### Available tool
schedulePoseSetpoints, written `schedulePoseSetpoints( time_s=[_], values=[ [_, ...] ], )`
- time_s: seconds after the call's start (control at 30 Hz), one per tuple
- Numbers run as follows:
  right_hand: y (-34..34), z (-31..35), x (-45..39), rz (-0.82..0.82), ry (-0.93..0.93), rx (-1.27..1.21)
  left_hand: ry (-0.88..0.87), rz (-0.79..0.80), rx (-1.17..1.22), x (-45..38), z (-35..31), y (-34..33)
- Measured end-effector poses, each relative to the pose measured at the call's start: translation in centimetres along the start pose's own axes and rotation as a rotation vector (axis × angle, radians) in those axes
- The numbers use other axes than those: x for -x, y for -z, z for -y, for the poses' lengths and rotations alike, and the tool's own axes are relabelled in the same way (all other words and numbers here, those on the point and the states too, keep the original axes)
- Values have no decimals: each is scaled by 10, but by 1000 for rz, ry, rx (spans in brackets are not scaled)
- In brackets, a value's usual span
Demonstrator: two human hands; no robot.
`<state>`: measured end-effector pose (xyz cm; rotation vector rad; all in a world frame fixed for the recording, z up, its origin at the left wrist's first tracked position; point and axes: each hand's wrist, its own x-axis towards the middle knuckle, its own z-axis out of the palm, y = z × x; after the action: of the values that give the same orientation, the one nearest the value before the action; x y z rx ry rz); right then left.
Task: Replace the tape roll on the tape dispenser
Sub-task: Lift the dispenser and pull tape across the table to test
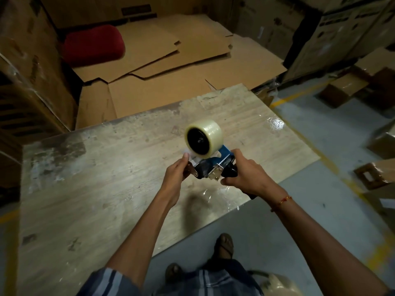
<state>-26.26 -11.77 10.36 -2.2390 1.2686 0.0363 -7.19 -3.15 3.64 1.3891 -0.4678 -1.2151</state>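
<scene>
Here, in the head view, the person holds a blue tape dispenser with both hands above the worn wooden desk. A full roll of clear tape sits on the black hub of the dispenser, on its far end, with the open side of the roll turned to the left. The right hand is clamped around the black handle, with the fingers curled over it. The left hand pinches the loose end of the tape just beside the roll, thumb on top, near the metal plate at the front of the dispenser. Behind the desk, flattened cardboard sheets lie on the floor, and a dark red cushion rests on them at the left. Stacked cartons stand at the right.
</scene>
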Motion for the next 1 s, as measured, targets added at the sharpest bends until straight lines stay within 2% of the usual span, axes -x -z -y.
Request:
schedulePoseSetpoints(
  time_s=[0.13, 0.3, 0.47, 0.67, 0.8, 1.0],
  values=[
    [-6, -19, 3, 48, -6, -79, -5, 31, -24, 1, 9, -2],
    [-20, -37, 16, -57, -4, -90, 21, -11, 18, -3, 23, -8],
    [-37, -50, 31, -103, -64, -372, 127, -112, 253, -9, 24, -7],
    [-44, -55, 41, -199, -74, -640, 252, -119, 247, -13, 31, -9],
    [-45, -58, 47, -233, -54, -706, 282, -72, 297, -18, 28, -11],
    [-39, -70, 49, -242, 81, -619, 359, 57, 205, -26, 13, -13]
  ],
)
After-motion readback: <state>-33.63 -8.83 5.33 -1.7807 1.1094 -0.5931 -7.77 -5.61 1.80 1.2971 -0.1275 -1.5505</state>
